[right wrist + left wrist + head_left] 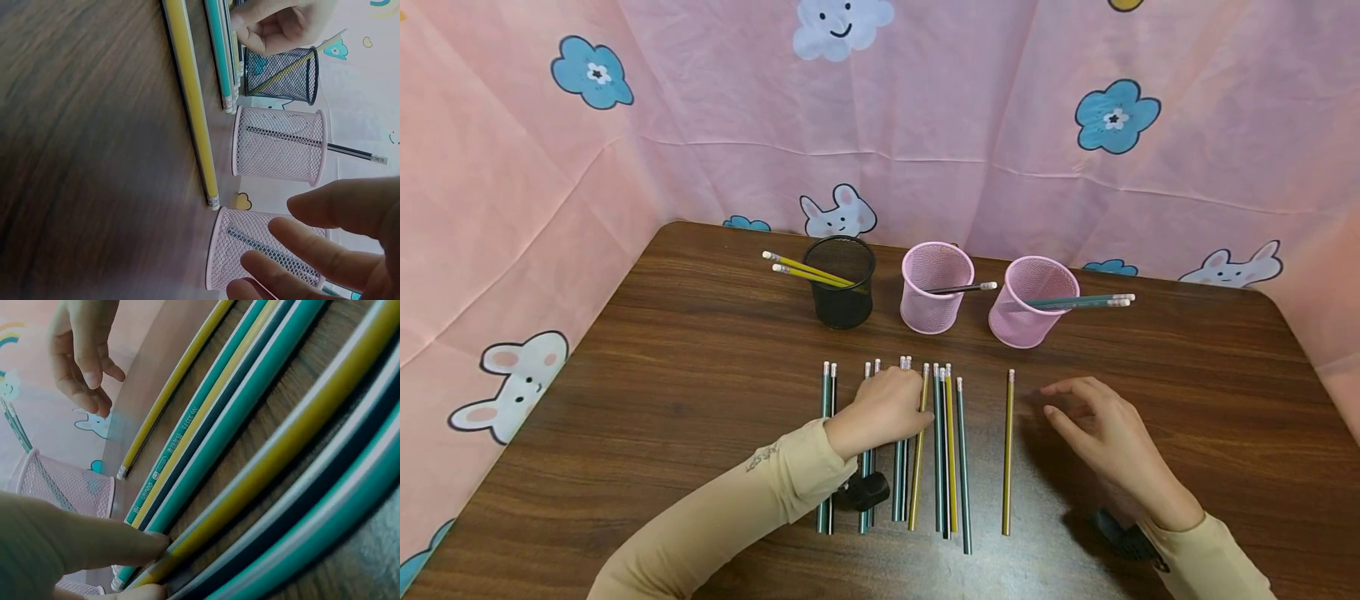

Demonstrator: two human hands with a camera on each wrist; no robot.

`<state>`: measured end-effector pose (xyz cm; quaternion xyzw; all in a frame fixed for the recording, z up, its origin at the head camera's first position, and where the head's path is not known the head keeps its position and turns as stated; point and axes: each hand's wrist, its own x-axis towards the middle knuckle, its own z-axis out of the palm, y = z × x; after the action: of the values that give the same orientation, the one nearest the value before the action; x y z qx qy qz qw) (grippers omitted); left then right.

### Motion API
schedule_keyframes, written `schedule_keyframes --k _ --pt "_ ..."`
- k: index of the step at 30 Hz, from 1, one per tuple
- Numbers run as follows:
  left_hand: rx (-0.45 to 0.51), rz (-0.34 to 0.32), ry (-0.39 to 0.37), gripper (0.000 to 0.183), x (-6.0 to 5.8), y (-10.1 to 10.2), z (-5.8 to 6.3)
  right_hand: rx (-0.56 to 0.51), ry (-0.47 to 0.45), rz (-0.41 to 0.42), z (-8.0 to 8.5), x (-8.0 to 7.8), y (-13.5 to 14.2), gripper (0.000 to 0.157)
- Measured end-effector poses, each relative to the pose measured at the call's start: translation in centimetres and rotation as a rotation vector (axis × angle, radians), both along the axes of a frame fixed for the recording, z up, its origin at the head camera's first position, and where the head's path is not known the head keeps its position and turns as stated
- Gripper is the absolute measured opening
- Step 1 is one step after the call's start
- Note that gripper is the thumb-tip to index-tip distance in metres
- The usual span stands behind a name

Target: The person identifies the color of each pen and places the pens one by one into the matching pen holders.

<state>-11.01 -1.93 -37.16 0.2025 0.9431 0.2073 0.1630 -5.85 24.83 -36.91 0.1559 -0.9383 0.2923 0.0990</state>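
My left hand (887, 406) is over the row of pencils, pinching a yellow pencil (916, 487) near its eraser end between thumb and finger. In the left wrist view that yellow pencil (250, 487) passes between the thumb and a fingertip, still low among the others. Just right of it lie green pencils (964, 475), a black one and another yellow one. More green and black pencils (823, 450) lie to the left, partly hidden by the hand and sleeve. My right hand (1101, 425) hovers with relaxed fingers, holding nothing, beside a separate yellow pencil (1008, 458).
Behind the row stand a black mesh cup (842, 308) with two yellow pencils, a pink mesh cup (928, 312) with a black pencil, and another pink mesh cup (1018, 327) with green pencils. A patterned pink cloth (955, 108) hangs behind the wooden table (685, 350).
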Motion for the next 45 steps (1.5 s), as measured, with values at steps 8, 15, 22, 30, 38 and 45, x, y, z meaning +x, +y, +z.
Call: schedule_keyframes --k 8,15,22,30,38,45 --pt "-0.01 0.025 -0.04 0.046 0.0 0.2 0.0 0.004 0.001 0.003 -0.1 0.0 -0.1 0.019" --pt "0.095 0.048 -0.079 0.051 0.0 -0.2 -0.1 0.005 0.011 0.005 -0.1 0.1 -0.2 0.019" --pt "0.182 0.045 -0.042 0.04 0.2 -0.5 0.1 0.008 0.003 0.012 -0.2 0.1 -0.2 0.019" --pt "0.282 0.057 -0.006 0.026 0.2 -1.0 0.6 0.006 -0.012 0.009 -0.2 0.0 -0.2 0.018" --pt "0.465 0.125 -0.068 0.012 0.3 -1.9 2.0 0.001 -0.026 0.016 -0.2 -0.1 -0.2 0.018" --pt "0.604 0.173 -0.134 0.01 0.6 -2.9 2.6 -0.003 -0.021 0.018 -0.3 0.0 -0.3 0.018"
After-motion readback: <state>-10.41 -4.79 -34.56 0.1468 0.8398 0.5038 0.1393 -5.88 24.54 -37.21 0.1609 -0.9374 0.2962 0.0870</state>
